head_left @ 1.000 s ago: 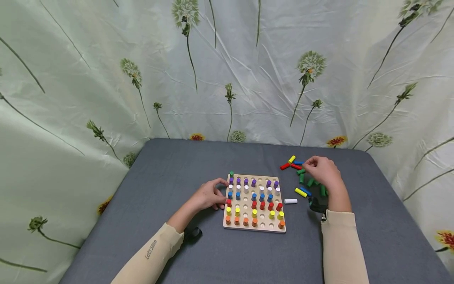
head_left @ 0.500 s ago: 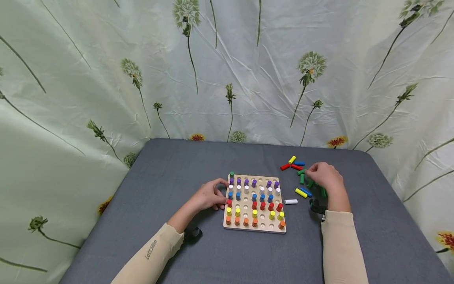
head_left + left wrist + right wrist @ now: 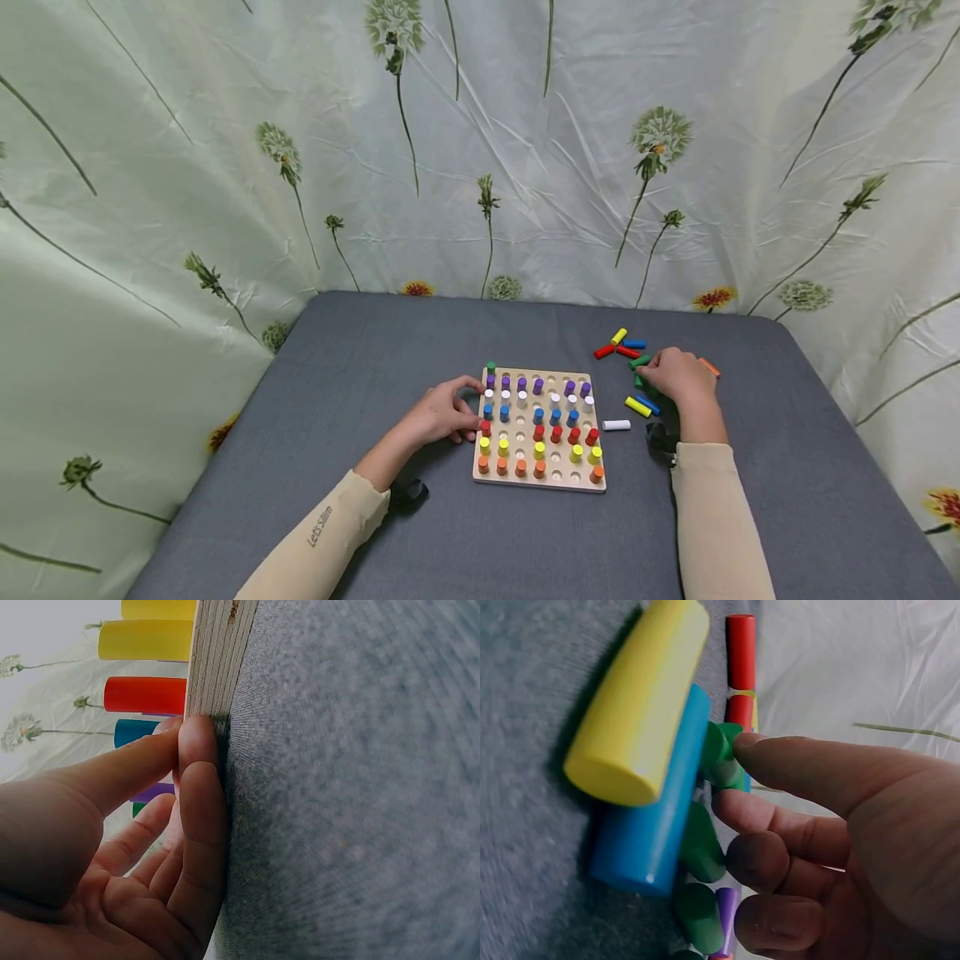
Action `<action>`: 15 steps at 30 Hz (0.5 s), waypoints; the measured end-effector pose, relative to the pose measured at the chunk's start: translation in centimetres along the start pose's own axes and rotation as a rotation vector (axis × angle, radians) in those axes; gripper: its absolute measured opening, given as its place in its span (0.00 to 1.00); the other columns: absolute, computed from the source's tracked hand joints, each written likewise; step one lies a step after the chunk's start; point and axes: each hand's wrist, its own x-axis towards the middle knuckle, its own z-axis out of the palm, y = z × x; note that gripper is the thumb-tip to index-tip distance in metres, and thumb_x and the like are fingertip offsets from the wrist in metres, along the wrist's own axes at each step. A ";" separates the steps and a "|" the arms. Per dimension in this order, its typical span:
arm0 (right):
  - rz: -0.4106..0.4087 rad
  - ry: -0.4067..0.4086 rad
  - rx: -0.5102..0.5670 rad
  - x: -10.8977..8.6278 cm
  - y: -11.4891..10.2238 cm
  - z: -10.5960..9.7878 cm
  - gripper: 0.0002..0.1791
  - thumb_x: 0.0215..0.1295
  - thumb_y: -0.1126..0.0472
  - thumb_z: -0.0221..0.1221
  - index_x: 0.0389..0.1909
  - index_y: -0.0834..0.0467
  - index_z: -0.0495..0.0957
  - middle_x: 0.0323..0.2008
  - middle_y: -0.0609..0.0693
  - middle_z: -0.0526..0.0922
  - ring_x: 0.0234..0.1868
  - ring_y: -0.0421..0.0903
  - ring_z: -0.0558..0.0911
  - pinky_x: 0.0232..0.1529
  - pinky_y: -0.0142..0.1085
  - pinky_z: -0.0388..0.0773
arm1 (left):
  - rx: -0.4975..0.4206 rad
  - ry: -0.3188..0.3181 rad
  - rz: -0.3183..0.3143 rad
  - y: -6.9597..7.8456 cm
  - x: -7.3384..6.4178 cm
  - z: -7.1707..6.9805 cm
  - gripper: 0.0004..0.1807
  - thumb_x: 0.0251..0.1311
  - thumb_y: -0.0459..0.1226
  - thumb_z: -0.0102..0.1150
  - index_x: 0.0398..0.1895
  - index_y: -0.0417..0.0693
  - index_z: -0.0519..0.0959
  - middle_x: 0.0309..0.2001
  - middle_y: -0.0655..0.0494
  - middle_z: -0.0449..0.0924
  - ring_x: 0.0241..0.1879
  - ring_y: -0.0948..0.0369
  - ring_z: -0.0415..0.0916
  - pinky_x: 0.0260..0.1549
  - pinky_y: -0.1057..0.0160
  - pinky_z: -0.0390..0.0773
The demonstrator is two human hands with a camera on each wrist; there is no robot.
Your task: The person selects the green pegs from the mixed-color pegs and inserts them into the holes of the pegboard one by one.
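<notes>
A wooden pegboard (image 3: pixel 529 427) lies flat, with rows of coloured pegs standing in it and several bare holes. My left hand (image 3: pixel 442 411) holds its left edge; in the left wrist view the thumb lies at the upper edge and fingers run along the side of the board (image 3: pixel 217 660). To the right of the board, my right hand (image 3: pixel 684 375) is low over a loose pile of pegs. Its thumb and index fingertips are apart, right at a green peg (image 3: pixel 718 750). More green pegs (image 3: pixel 699 919) lie close by, partly hidden under the hand in the head view.
A yellow peg (image 3: pixel 637 407) and a blue peg (image 3: pixel 648 405) lie in front of the pile. One white peg (image 3: pixel 617 425) is beside the board. Red pegs (image 3: pixel 604 352) lie at the back, and an orange peg (image 3: pixel 709 367) right of the hand. A patterned curtain (image 3: pixel 450 167) hangs behind the table.
My right hand has come down and nearer over the green pegs, shifting slightly left at the end, so an orange peg now shows behind it. The left hand has stayed on the board.
</notes>
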 end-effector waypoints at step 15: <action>-0.084 0.035 -0.002 0.6 -1.1 0.6 0.16 0.74 0.53 0.61 0.50 0.62 0.81 0.47 0.64 0.84 0.41 0.57 0.79 0.44 0.51 0.76 | 0.001 0.002 0.009 0.0 0.0 0.0 0.24 0.66 0.32 0.70 0.64 0.51 0.76 0.28 0.52 0.87 0.25 0.62 0.85 0.25 0.62 0.83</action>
